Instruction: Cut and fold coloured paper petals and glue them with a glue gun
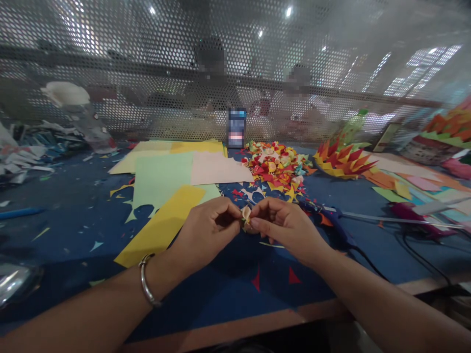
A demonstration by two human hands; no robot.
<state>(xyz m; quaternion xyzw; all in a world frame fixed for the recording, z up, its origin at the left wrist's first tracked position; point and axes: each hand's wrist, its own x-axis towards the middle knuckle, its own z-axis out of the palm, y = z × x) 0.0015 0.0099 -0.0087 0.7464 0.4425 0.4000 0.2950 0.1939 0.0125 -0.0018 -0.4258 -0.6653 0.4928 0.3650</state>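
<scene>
Fingers (228, 210) around half-hidden paper piece (246, 214)

Blue worktable (73, 235) in front of a perforated metal screen (147, 98).
Far beyond the fingers (230, 212) the screen closes the whole table; above them small ceiling lamps (289, 11) shine through its holes, and to their upper right there are, it seems, bright windows (423, 68).
</scene>
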